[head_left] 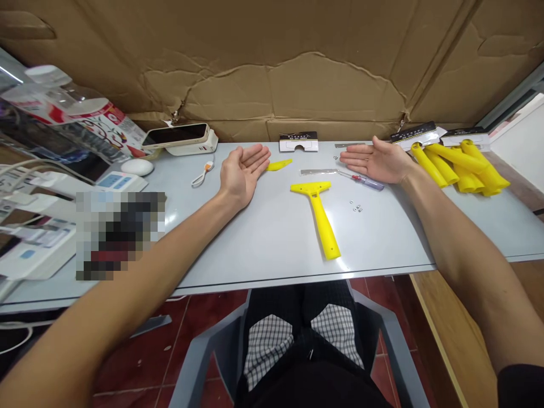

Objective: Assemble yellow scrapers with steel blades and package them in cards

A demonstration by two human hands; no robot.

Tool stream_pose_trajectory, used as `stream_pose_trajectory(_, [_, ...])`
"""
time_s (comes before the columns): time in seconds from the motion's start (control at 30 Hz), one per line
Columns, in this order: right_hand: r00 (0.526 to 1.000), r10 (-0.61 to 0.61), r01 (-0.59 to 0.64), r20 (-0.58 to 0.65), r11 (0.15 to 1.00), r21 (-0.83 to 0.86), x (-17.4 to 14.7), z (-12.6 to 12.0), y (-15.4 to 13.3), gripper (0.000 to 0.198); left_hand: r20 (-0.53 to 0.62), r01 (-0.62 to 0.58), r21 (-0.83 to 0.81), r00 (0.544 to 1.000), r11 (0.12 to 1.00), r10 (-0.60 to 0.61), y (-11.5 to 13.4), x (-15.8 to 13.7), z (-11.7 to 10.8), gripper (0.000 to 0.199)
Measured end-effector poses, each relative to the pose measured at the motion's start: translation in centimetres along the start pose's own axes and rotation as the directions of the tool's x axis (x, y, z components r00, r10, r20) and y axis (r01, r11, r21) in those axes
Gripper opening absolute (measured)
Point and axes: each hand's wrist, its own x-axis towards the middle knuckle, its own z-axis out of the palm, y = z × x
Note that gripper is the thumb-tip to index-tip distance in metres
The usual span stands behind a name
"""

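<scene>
Seen from the head camera, both hands lie palm-up and empty on the grey tabletop (263, 238): the left hand (243, 170), grip fully open, beside a small yellow piece (279, 165); the right hand (376, 161), fingers spread, touching a screwdriver (361, 179). A yellow scraper (319, 214) lies between them.

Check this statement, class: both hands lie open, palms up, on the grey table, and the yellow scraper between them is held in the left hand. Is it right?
Not quite. The head view shows the yellow scraper lying free on the grey table, held by neither hand. The left hand and right hand do lie open, palms up, either side of it.
</scene>
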Motion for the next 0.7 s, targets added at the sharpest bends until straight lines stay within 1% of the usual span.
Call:
stream_pose_trajectory(0.27, [1.000, 0.002, -0.003, 0.014, 0.997, 0.073, 0.4, -0.2, 0.6, 0.078, -0.002, 0.041, 0.001, 0.999, 0.999, -0.041, 0.3, 0.1, -0.1, 0.041])
stream_pose_trajectory(0.37, [1.000, -0.013, 0.011, 0.015, 0.995, 0.104, 0.4, -0.2, 0.6, 0.074, 0.000, 0.036, 0.006, 0.999, 0.999, -0.036, 0.3, 0.1, -0.1, 0.041])
stream_pose_trajectory(0.47, [1.000, -0.008, 0.008, -0.002, 0.997, 0.082, 0.3, 0.1, 0.3, 0.072, 0.012, 0.019, 0.016, 1.000, 1.000, -0.019, 0.4, -0.1, 0.0, 0.041])
stream_pose_trajectory(0.57, [1.000, 0.002, -0.003, 0.003, 0.998, 0.057, 0.2, 0.1, 0.1, 0.067, 0.045, 0.015, 0.061, 0.999, 0.998, -0.018, 0.5, -0.5, 0.2, 0.042])
stream_pose_trajectory(0.7, [0.998, -0.022, 0.017, 0.062, 0.997, 0.078, 0.1, -0.1, 0.2, 0.048, 0.133, 0.051, 0.126, 0.989, 0.991, -0.068, 0.6, -1.3, 0.6, 0.043])
